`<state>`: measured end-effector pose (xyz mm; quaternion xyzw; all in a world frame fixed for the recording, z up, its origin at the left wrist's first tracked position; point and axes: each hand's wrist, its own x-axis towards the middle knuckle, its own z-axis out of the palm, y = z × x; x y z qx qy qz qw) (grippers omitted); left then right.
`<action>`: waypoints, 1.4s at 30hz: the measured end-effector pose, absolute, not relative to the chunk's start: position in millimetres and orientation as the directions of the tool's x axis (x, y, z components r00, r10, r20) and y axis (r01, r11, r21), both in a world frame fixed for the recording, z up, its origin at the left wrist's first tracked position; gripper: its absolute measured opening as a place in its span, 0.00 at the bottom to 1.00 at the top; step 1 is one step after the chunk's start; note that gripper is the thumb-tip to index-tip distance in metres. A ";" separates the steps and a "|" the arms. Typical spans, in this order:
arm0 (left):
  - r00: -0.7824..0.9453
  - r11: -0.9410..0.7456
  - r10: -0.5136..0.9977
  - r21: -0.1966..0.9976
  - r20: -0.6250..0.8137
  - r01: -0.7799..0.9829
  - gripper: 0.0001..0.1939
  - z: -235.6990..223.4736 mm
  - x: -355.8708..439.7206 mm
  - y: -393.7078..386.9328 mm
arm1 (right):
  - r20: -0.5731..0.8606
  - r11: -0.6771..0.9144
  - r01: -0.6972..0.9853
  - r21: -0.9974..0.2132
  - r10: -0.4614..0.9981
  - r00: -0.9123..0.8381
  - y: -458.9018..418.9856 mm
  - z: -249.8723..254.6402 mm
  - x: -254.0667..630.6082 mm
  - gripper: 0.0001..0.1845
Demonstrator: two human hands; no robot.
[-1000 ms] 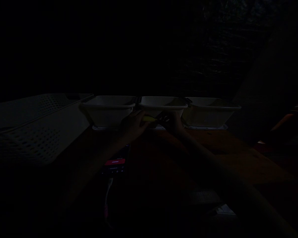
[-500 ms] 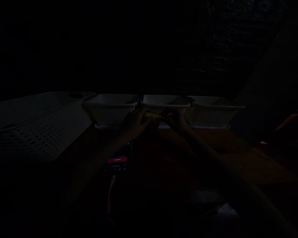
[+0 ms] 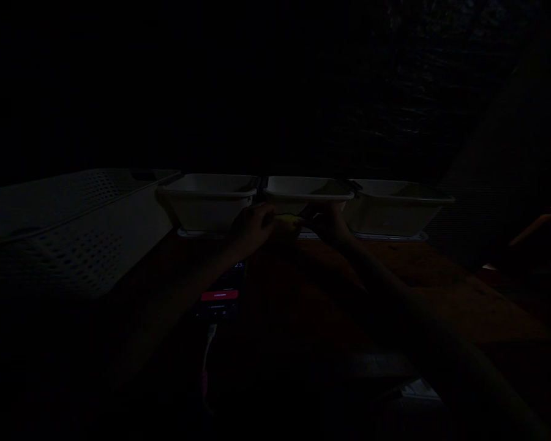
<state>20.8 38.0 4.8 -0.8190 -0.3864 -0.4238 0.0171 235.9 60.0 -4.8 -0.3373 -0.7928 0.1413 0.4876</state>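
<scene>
The scene is very dark. A small, longish yellow-green thing (image 3: 288, 219), whose kind I cannot make out, is held between my two hands in front of the middle basin. My left hand (image 3: 253, 225) is closed on its left end. My right hand (image 3: 327, 222) pinches at its right end, fingers bent. The middle white basin (image 3: 308, 197) stands just behind my hands, its lower front partly hidden by them. To its left is another white basin (image 3: 211, 207), and a third basin (image 3: 392, 214) is on the right.
A white perforated basket (image 3: 138, 226) stands at the left. On the wooden table (image 3: 417, 263) lies a lit phone (image 3: 218, 301) with a cable (image 3: 205, 358), near my left forearm. A pale flat item (image 3: 420, 389) is at lower right. Part of another person (image 3: 532, 229) seems to show far right.
My left fingers have shifted from around the yellow-green thing toward its left end, so more of it shows. My right hand stays at the other end. The view has moved slightly.
</scene>
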 end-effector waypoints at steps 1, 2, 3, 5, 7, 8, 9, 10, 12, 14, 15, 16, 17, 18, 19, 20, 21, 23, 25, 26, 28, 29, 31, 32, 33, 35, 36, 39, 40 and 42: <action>0.340 -0.698 0.614 0.289 0.713 0.655 0.07 4.9 20.6 38.7 | 0.680 0.737 0.395 -0.548 0.668 -0.303 60.2 -5.8 235.4 0.18; 0.333 -0.691 0.614 0.285 0.715 0.664 0.06 5.0 20.3 39.2 | 0.683 0.743 0.394 -0.541 0.661 -0.310 60.1 -6.7 234.9 0.18; 0.325 -0.681 0.620 0.285 0.714 0.674 0.05 5.1 19.9 39.3 | 0.685 0.748 0.395 -0.534 0.656 -0.317 59.7 -7.3 234.3 0.17; 0.308 -0.656 0.642 0.294 0.703 0.695 0.04 5.4 19.2 38.5 | 0.685 0.753 0.403 -0.520 0.650 -0.330 58.4 -7.7 233.5 0.17; 0.295 -0.633 0.661 0.302 0.690 0.713 0.04 6.2 18.9 36.4 | 0.679 0.755 0.408 -0.513 0.648 -0.345 56.4 -6.9 233.1 0.17; 0.294 -0.625 0.668 0.301 0.684 0.720 0.05 6.7 18.9 35.2 | 0.675 0.755 0.409 -0.512 0.648 -0.353 55.4 -6.1 233.0 0.17; 0.293 -0.618 0.671 0.296 0.681 0.728 0.05 7.3 19.1 33.9 | 0.673 0.755 0.410 -0.512 0.649 -0.354 54.4 -5.3 233.0 0.17; 0.292 -0.613 0.671 0.289 0.681 0.735 0.05 7.8 19.4 32.6 | 0.673 0.755 0.413 -0.510 0.649 -0.355 53.6 -4.5 233.0 0.18; 0.293 -0.608 0.669 0.276 0.683 0.744 0.05 8.4 20.2 30.7 | 0.675 0.755 0.420 -0.503 0.647 -0.355 52.6 -3.5 232.9 0.18; 0.282 -0.601 0.673 0.283 0.684 0.748 0.05 8.3 21.1 29.5 | 0.677 0.754 0.425 -0.502 0.648 -0.349 52.7 -3.5 232.6 0.18; 0.271 -0.598 0.676 0.294 0.685 0.746 0.06 7.9 21.7 29.2 | 0.678 0.752 0.425 -0.503 0.649 -0.345 53.1 -3.9 232.3 0.18; 0.262 -0.597 0.679 0.308 0.686 0.741 0.06 7.5 22.3 28.9 | 0.677 0.749 0.426 -0.507 0.652 -0.340 53.6 -4.4 232.0 0.18; 0.250 -0.596 0.681 0.323 0.688 0.736 0.07 7.1 22.9 28.5 | 0.677 0.745 0.427 -0.512 0.656 -0.334 54.0 -4.9 231.6 0.18; 0.237 -0.595 0.682 0.336 0.692 0.730 0.07 6.8 23.6 28.1 | 0.678 0.744 0.425 -0.516 0.658 -0.327 54.2 -5.1 231.1 0.18; 0.227 -0.596 0.680 0.345 0.698 0.725 0.08 6.7 24.3 27.5 | 0.680 0.742 0.421 -0.522 0.660 -0.319 54.1 -5.0 230.6 0.18; 0.218 -0.599 0.675 0.350 0.705 0.721 0.08 6.8 25.0 26.8 | 0.684 0.740 0.414 -0.530 0.661 -0.307 53.6 -4.5 230.0 0.18; 0.208 -0.602 0.666 0.353 0.716 0.716 0.07 7.2 25.6 26.0 | 0.689 0.740 0.402 -0.539 0.663 -0.295 52.7 -3.5 229.4 0.17; 0.194 -0.618 0.645 0.354 0.739 0.702 0.06 8.6 26.4 24.2 | 0.699 0.742 0.375 -0.556 0.661 -0.273 50.1 -0.7 228.3 0.17; 0.188 -0.637 0.628 0.360 0.755 0.682 0.05 10.2 26.8 22.9 | 0.702 0.745 0.349 -0.569 0.661 -0.266 47.6 2.0 227.5 0.18; 0.184 -0.644 0.625 0.369 0.759 0.670 0.05 10.9 26.9 22.5 | 0.701 0.744 0.343 -0.573 0.662 -0.266 46.7 2.8 227.2 0.18; 0.176 -0.656 0.628 0.394 0.758 0.644 0.05 11.6 26.9 22.5 | 0.692 0.738 0.344 -0.580 0.670 -0.269 46.4 2.7 226.9 0.18; 0.171 -0.659 0.634 0.411 0.754 0.631 0.05 11.7 26.8 22.8 | 0.689 0.734 0.348 -0.583 0.674 -0.268 47.0 1.9 226.8 0.19; 0.158 -0.652 0.655 0.447 0.739 0.613 0.05 11.5 26.7 23.8 | 0.683 0.728 0.353 -0.588 0.681 -0.265 48.9 -0.6 226.7 0.19; 0.154 -0.644 0.667 0.462 0.729 0.610 0.06 11.3 26.6 24.4 | 0.680 0.725 0.352 -0.592 0.684 -0.264 50.0 -1.8 226.6 0.19; 0.151 -0.637 0.678 0.472 0.719 0.609 0.06 11.1 26.4 24.9 | 0.677 0.722 0.350 -0.597 0.688 -0.262 50.9 -2.8 226.5 0.20; 0.147 -0.627 0.688 0.480 0.710 0.613 0.07 10.9 26.1 25.4 | 0.673 0.715 0.346 -0.608 0.695 -0.254 52.2 -4.0 226.2 0.20; 0.147 -0.626 0.688 0.478 0.711 0.616 0.07 10.8 26.0 25.4 | 0.670 0.712 0.344 -0.613 0.698 -0.252 52.4 -4.1 226.1 0.20; 0.154 -0.629 0.679 0.461 0.718 0.626 0.07 11.1 25.7 24.4 | 0.664 0.713 0.341 -0.613 0.698 -0.267 52.4 -3.3 226.0 0.19; 0.162 -0.635 0.675 0.455 0.720 0.624 0.07 11.2 25.6 24.0 | 0.664 0.717 0.342 -0.608 0.695 -0.276 52.4 -3.0 226.1 0.18; 0.183 -0.653 0.667 0.447 0.723 0.612 0.06 11.2 25.6 23.3 | 0.668 0.723 0.343 -0.600 0.688 -0.283 52.5 -2.7 226.4 0.17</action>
